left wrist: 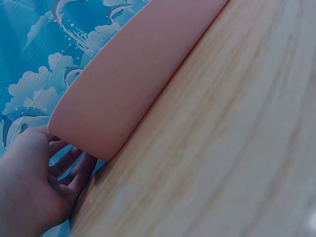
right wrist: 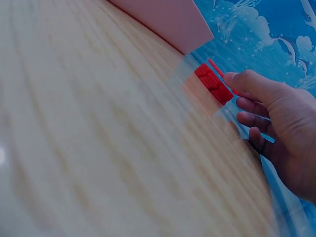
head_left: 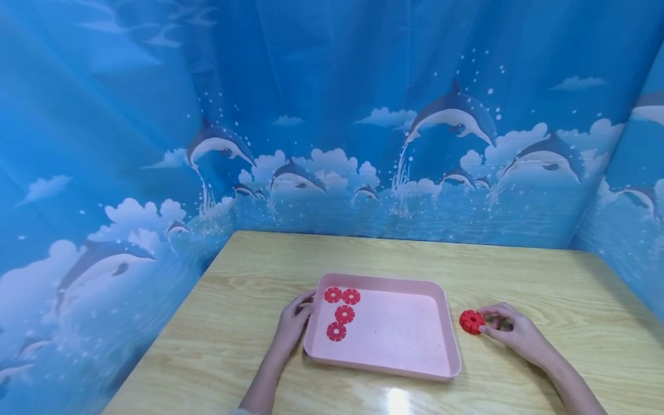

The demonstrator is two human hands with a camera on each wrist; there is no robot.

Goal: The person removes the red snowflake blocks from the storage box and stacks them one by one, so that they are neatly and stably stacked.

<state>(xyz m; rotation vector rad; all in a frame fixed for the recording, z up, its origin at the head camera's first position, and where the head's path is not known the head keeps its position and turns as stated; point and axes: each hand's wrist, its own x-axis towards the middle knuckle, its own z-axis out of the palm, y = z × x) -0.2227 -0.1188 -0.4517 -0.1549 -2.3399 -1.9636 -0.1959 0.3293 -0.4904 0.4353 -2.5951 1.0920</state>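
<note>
A pink tray (head_left: 394, 369) lies on the table with several red notched discs (head_left: 336, 331) in its left part. At its left end, my left hand (head_left: 293, 323) holds the tray wall; in the left wrist view the fingers (left wrist: 74, 168) bend against the tray's corner, their tips partly hidden. To the right of the tray, my right hand (head_left: 519, 334) pinches a red notched disc (right wrist: 216, 68) between thumb and finger. This disc is tilted up at the top of a small stack of red discs (right wrist: 212, 85). The other right-hand fingers are loosely bent.
The wood-patterned table (head_left: 270, 253) extends around the tray. Behind it and at the sides hangs a blue curtain (head_left: 332, 104) printed with dolphins and clouds. Light reflects off the table's front part.
</note>
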